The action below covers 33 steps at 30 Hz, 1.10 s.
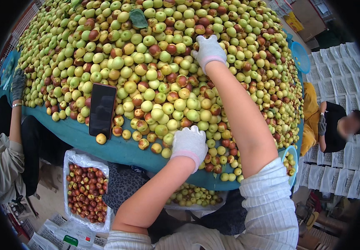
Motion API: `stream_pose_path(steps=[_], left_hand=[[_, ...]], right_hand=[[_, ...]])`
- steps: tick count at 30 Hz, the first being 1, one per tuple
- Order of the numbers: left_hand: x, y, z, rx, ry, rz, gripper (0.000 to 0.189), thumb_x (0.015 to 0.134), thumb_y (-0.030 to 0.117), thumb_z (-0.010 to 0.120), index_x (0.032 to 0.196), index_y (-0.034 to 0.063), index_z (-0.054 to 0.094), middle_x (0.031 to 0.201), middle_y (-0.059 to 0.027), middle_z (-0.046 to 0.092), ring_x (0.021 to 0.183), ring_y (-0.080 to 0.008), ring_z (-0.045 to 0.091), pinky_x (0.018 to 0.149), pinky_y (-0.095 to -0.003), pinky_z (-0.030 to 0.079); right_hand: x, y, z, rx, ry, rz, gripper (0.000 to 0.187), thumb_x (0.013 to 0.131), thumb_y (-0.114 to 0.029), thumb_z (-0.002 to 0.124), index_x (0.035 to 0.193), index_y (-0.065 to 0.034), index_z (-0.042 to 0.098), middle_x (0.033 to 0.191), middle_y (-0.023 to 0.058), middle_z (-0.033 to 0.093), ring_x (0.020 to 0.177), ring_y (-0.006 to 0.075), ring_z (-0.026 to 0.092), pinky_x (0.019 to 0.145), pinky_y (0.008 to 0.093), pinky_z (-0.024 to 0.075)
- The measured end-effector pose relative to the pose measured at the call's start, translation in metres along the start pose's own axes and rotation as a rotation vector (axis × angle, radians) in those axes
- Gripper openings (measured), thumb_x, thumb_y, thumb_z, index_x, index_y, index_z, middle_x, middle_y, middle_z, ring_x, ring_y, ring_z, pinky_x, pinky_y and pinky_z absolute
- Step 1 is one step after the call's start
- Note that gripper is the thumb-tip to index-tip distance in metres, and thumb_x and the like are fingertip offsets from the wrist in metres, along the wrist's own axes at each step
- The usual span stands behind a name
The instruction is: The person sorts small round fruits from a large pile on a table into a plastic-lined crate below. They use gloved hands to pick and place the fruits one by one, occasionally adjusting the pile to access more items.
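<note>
A wide heap of fresh jujubes (pixel 148 75), green, yellow and red-brown, covers a table with a teal cloth (pixel 83 140). My right hand (pixel 210 51), in a white knitted glove with a pink cuff, reaches far into the heap and touches the fruit there. Closer to me, my left hand (pixel 189 143) in a matching glove lies over jujubes by the front edge. The fingertips of both hands are hidden, so whether either holds a fruit is unclear. To the left of my left hand, a dark-screened phone (pixel 102 110) leans on the heap, a single jujube (pixel 101 138) against its lower end.
Below the table edge stand a plastic-lined crate (pixel 107 215) of red-brown jujubes and a lined container (pixel 195 207) of greener ones. A blue basket (pixel 295 156) holds jujubes at right. People sit at left (pixel 3 168) and right (pixel 330 125), near lined crates (pixel 333 181).
</note>
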<state>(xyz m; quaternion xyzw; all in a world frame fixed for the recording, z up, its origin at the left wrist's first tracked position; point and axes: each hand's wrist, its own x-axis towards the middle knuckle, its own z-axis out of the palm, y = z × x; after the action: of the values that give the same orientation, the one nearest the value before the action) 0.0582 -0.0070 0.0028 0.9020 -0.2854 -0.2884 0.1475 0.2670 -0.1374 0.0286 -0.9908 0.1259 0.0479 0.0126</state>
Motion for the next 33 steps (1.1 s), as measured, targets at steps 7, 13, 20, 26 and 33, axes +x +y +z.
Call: stream_pose_path(steps=[7, 13, 20, 26, 33], left_hand=[[-0.005, 0.0, -0.007, 0.043, -0.029, 0.016, 0.032, 0.095, 0.035, 0.056, 0.113, 0.01, 0.066, 0.114, -0.0109, 0.064, 0.106, -0.0267, 0.063, 0.086, -0.0428, 0.052], [0.0, -0.003, -0.009, 0.05, -0.063, 0.014, 0.027, 0.095, 0.025, 0.055, 0.115, 0.0115, 0.067, 0.116, -0.0086, 0.064, 0.105, -0.0237, 0.065, 0.083, -0.0408, 0.053], [0.002, 0.0, -0.002, 0.042, -0.019, 0.003, 0.032, 0.094, 0.036, 0.055, 0.109, 0.0102, 0.068, 0.113, -0.0119, 0.063, 0.104, -0.0272, 0.064, 0.086, -0.043, 0.053], [0.002, 0.003, -0.001, 0.052, -0.018, -0.003, 0.033, 0.094, 0.036, 0.055, 0.109, 0.0096, 0.067, 0.111, -0.0124, 0.063, 0.103, -0.028, 0.064, 0.085, -0.0437, 0.053], [-0.001, -0.001, -0.003, 0.057, -0.011, 0.013, 0.032, 0.094, 0.035, 0.055, 0.109, 0.0086, 0.067, 0.111, -0.0124, 0.063, 0.102, -0.0274, 0.064, 0.084, -0.0431, 0.053]], right_hand=[[-0.022, 0.029, 0.01, 0.262, 0.236, -0.154, 0.046, 0.089, -0.042, 0.069, 0.124, -0.0126, 0.061, 0.128, 0.0165, 0.054, 0.103, 0.0302, 0.064, 0.09, 0.0418, 0.0541], [-0.187, 0.089, 0.023, 1.67, -0.969, -0.746, 0.045, 0.087, -0.047, 0.069, 0.093, -0.0027, 0.067, 0.094, 0.0125, 0.062, 0.074, 0.018, 0.057, 0.067, 0.0269, 0.0453], [-0.398, 0.08, 0.141, 0.99, -1.512, 0.171, 0.058, 0.094, -0.053, 0.059, 0.132, -0.0086, 0.058, 0.123, 0.0087, 0.063, 0.107, 0.0208, 0.059, 0.092, 0.0325, 0.0494], [-0.403, 0.069, 0.154, 0.447, -1.279, -0.216, 0.065, 0.097, -0.054, 0.05, 0.143, -0.0083, 0.051, 0.143, 0.0207, 0.055, 0.131, 0.0368, 0.053, 0.109, 0.0437, 0.0407], [-0.22, 0.122, 0.012, 0.95, -0.967, -0.413, 0.037, 0.102, -0.037, 0.054, 0.119, -0.0078, 0.069, 0.107, 0.0061, 0.071, 0.099, 0.0162, 0.067, 0.093, 0.0341, 0.0529]])
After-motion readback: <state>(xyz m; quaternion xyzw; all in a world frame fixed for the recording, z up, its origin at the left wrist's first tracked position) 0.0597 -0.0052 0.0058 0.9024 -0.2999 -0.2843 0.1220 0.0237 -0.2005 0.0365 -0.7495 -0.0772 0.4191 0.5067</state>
